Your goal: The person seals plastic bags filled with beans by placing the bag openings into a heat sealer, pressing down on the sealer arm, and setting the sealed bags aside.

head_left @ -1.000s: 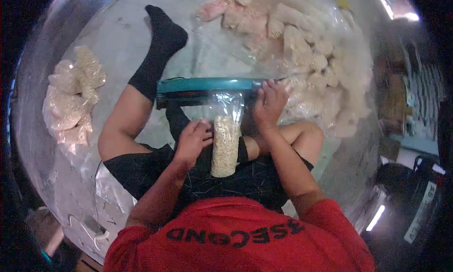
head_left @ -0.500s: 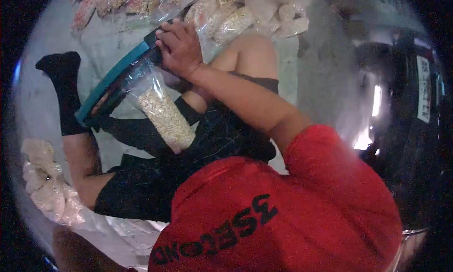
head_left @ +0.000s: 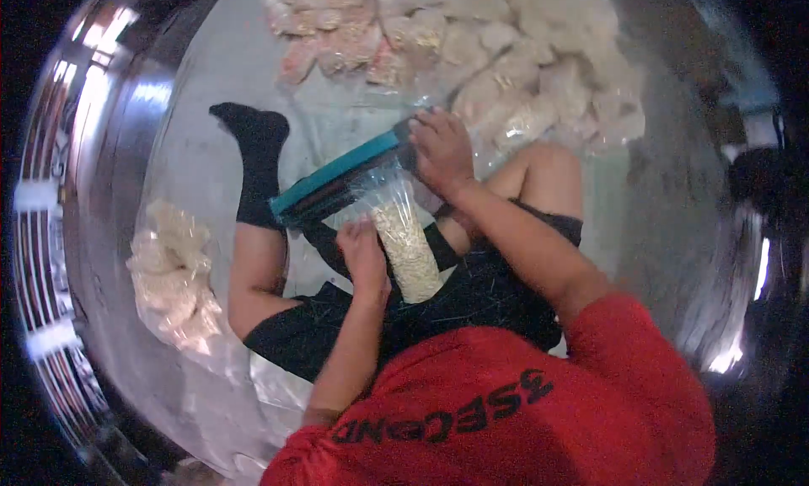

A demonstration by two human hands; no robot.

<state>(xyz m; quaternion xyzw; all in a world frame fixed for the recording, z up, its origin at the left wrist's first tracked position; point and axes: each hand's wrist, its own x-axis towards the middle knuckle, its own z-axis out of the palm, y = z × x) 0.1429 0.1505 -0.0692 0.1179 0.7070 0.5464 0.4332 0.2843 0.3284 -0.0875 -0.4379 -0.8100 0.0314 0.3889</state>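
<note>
A clear plastic bag (head_left: 408, 254) filled with small pale pieces leans over my lap, its upper end in the jaws of a teal-and-black bag sealer (head_left: 337, 173). My right hand (head_left: 442, 153) is wrapped round the dark end of the sealer. The sealer's other end rests by my sock-covered leg. Beside the bag, just below the sealer, my left hand (head_left: 364, 254) has its fingers closed at the bag's upper left edge; the exact grip is partly hidden.
Several filled plastic bags (head_left: 522, 86) lie in a heap on the floor (head_left: 198, 115) ahead, some with reddish contents (head_left: 337, 52). Another pile of pale bags (head_left: 173, 275) is at the left. My bent legs (head_left: 261, 267) frame the work area.
My left hand has come up from the lower left to the bag. The view has shifted, and the sealer now lies at a flatter angle.
</note>
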